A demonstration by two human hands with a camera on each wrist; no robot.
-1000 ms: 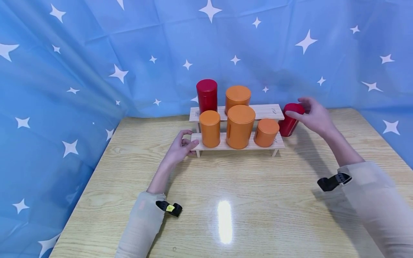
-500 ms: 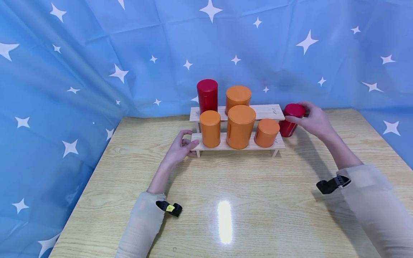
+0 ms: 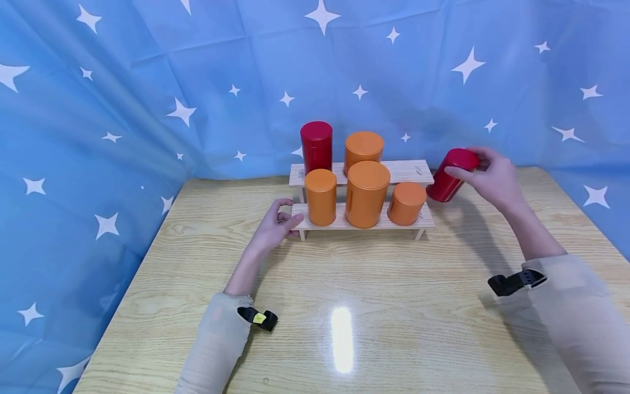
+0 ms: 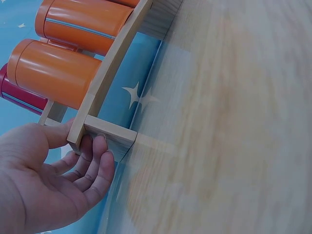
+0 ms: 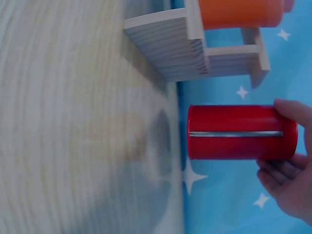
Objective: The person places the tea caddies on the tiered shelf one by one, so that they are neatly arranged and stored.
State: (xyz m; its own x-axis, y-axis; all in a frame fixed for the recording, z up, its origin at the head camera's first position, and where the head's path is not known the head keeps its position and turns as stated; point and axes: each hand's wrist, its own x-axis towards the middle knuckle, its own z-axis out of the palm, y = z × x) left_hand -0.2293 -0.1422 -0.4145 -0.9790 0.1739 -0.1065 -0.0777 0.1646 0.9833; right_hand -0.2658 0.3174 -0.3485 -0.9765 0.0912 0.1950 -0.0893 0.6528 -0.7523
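A two-tier wooden rack [image 3: 339,217] stands at the back of the table. My left hand [image 3: 272,225] grips the left end of its lower tier, thumb on the board and fingers curled beneath, as the left wrist view shows. To the right of the rack, my right hand [image 3: 492,176] holds a red canister [image 3: 449,178] near its lid between thumb and fingers. That canister is tilted, and the right wrist view shows its base [image 5: 191,132] off the table. On the lower tier stand several orange canisters [image 3: 367,200]. The upper tier bears another red canister [image 3: 316,145] and an orange one [image 3: 363,149].
A blue cloth with white stars [image 3: 236,126] hangs behind and to the left of the wooden table [image 3: 394,306]. A bright light reflection lies on the table's front middle.
My right hand has closed round the red canister and raised it, tilting its top to the right. My left hand has stayed on the rack.
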